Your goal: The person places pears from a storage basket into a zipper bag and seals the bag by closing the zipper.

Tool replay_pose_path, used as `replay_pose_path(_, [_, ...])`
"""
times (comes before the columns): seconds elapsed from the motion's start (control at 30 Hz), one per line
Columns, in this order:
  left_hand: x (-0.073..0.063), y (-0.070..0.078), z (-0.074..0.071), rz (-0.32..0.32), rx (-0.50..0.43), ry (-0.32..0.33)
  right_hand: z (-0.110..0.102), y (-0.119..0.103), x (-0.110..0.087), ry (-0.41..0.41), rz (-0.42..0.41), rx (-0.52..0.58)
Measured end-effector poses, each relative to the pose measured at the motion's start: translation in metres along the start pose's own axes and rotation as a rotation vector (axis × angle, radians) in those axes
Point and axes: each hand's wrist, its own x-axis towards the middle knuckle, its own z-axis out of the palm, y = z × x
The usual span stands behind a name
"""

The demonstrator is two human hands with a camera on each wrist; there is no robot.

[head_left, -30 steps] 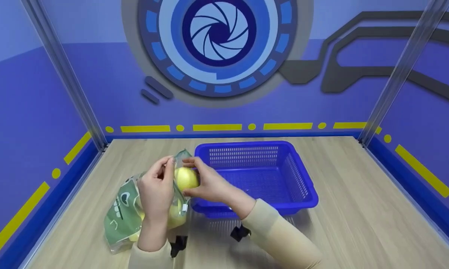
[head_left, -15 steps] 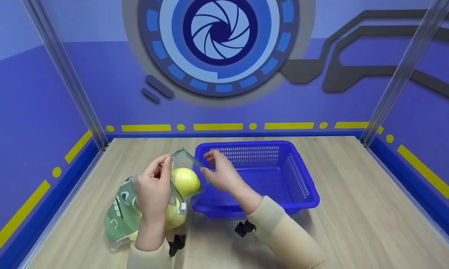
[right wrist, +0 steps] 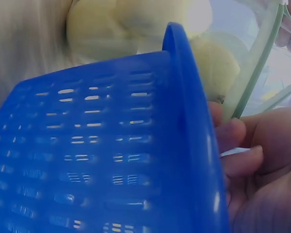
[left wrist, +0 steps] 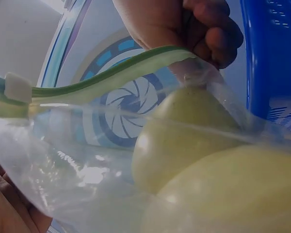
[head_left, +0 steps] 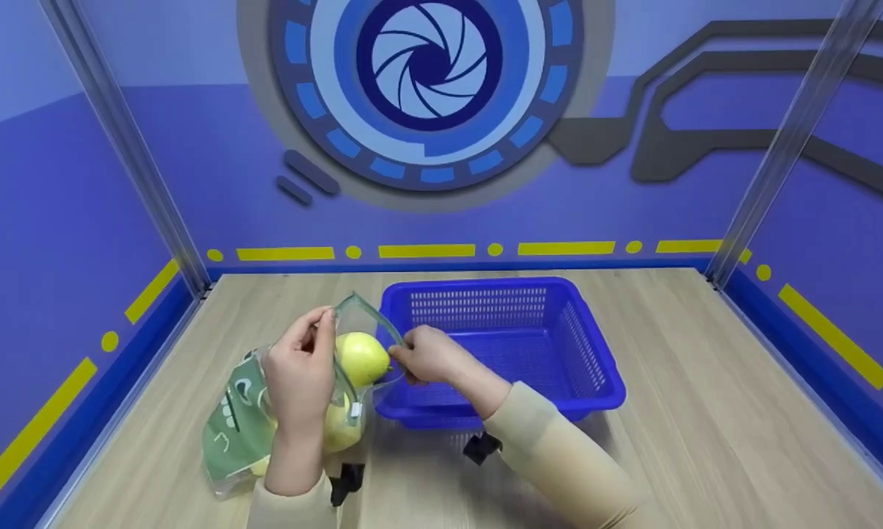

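A clear zip bag (head_left: 239,433) with a green printed front leans on the table, its mouth spread wide. My left hand (head_left: 298,375) pinches the near left edge of that mouth. On the opposite edge, next to the green zip strip (right wrist: 257,63), my right hand (head_left: 435,356) grips the plastic between thumb and fingers. A yellow-green pear (head_left: 362,358) lies just inside the opening, stem end toward the right hand. Below it, more pale pears (left wrist: 233,189) show through the plastic. A white slider (left wrist: 18,87) sits at one end of the zip.
A blue perforated basket (head_left: 612,375) stands right of the bag, its left rim right beside the right hand. The wooden table (head_left: 706,411) extends to the right. Blue panels (head_left: 441,228) enclose the back and sides.
My right hand let go of the pear, drew back right, then came down and took hold of the bag's far edge. The left hand keeps its grip.
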Motion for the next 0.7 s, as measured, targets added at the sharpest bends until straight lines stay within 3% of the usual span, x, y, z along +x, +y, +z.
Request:
replay_pose_path(0.13, [0.003,0.000,-0.003,0.008,0.024,0.011,-0.002,-0.008,-0.001,0.000,-0.019,0.012])
replay_pose_path(0.23, [0.015,0.004,-0.007,-0.009,0.067,0.012,-0.006,-0.017,-0.001,0.009,-0.051,0.026])
replay_pose_path(0.57, [0.093,0.022,-0.043,-0.093,0.268,0.016,-0.042,-0.078,0.012,0.042,-0.134,0.136])
replay_pose_path(0.7, [0.120,0.020,-0.064,-0.236,0.283,-0.012,-0.055,-0.109,0.020,0.065,-0.178,0.163])
